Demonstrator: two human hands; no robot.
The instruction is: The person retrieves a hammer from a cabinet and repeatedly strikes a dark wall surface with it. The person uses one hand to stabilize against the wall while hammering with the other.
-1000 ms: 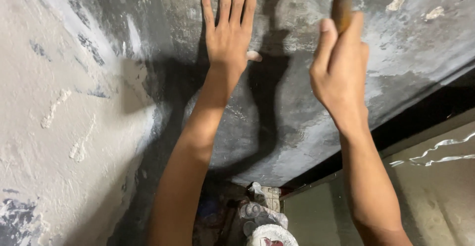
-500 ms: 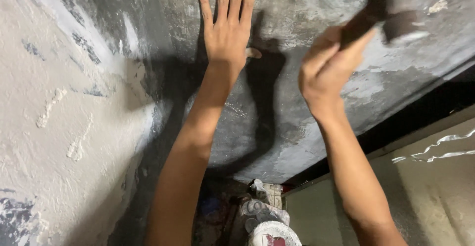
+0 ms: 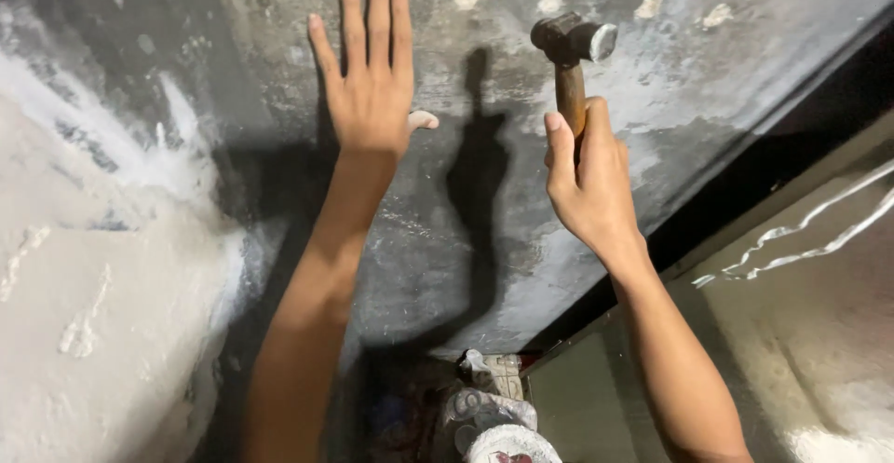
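My left hand (image 3: 371, 81) lies flat against a rough grey concrete surface (image 3: 466, 193), fingers spread and pointing up, holding nothing. My right hand (image 3: 589, 183) grips the wooden handle of a hammer (image 3: 570, 48). The hammer's dark metal head is raised close to the concrete, to the right of my left hand, and its shadow falls on the surface between my two arms.
White plaster patches (image 3: 84, 267) cover the concrete at the left. Small chipped pits (image 3: 652, 2) dot the surface near the hammer head. A dark edge (image 3: 745, 193) ends the slab at the right. Crumpled sacks (image 3: 494, 416) lie far below.
My right hand has swung the hammer, so its head now shows clearly near the concrete. My left hand stays pressed in place while the view has shifted slightly.
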